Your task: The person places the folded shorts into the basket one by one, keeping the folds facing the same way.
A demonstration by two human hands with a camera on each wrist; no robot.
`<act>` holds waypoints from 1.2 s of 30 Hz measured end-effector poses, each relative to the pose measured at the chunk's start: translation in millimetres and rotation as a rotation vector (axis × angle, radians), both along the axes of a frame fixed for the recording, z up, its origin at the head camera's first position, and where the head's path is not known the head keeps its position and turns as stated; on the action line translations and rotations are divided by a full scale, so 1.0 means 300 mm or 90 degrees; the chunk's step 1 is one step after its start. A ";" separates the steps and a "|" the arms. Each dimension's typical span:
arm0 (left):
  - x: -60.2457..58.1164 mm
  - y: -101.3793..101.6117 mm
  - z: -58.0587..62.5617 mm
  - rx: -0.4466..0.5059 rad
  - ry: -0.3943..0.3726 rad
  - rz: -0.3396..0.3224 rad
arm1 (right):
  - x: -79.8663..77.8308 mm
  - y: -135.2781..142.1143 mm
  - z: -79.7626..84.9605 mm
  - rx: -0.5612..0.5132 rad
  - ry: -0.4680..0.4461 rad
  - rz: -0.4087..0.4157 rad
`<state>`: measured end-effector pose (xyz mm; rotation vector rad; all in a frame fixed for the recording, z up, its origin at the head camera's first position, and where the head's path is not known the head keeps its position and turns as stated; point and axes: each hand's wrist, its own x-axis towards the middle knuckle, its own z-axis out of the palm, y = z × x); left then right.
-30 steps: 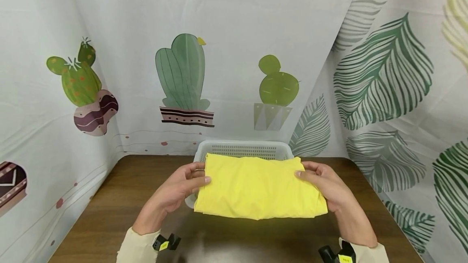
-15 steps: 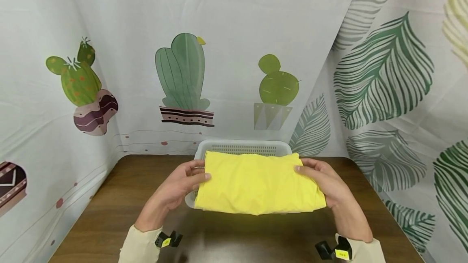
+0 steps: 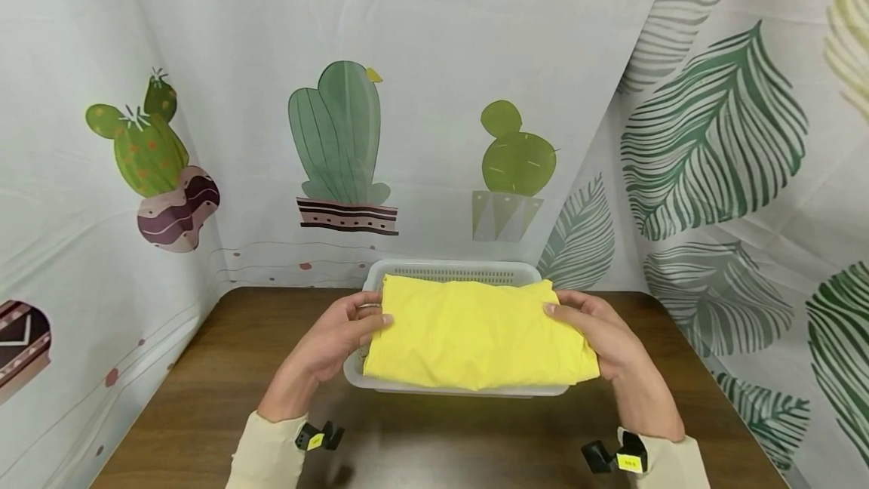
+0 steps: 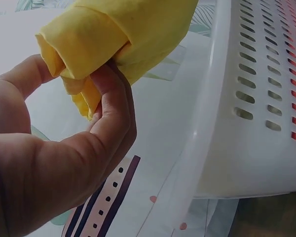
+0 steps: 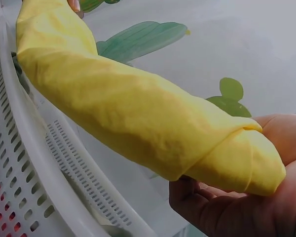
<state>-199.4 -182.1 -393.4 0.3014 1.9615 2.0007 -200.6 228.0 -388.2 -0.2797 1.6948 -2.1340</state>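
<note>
A folded yellow cloth (image 3: 478,334), soft and layered, is held up by both hands over a white plastic basket (image 3: 451,266). My left hand (image 3: 339,334) pinches its left end, thumb on top and fingers beneath; the left wrist view shows the folds (image 4: 93,42) between thumb and fingers. At the other end my right hand (image 3: 607,330) grips the cloth the same way, its fingers (image 5: 185,197) under the roll. In the wrist views the cloth hangs above the basket's rim. It hides most of the basket's inside.
The basket stands at the back of a brown wooden table (image 3: 224,368). Something red shows through the slots in its wall (image 4: 227,158). Behind hangs a white curtain (image 3: 434,36) printed with cacti and leaves. Each wrist wears a small black camera mount (image 3: 319,438).
Both hands have carried the yellow cloth slightly away from me and up in the head view, and more of the basket's near rim now shows below it. The grip looks unchanged.
</note>
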 end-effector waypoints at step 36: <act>-0.072 0.011 -0.045 -0.006 -0.020 0.047 | -0.074 -0.007 -0.051 -0.018 -0.016 -0.041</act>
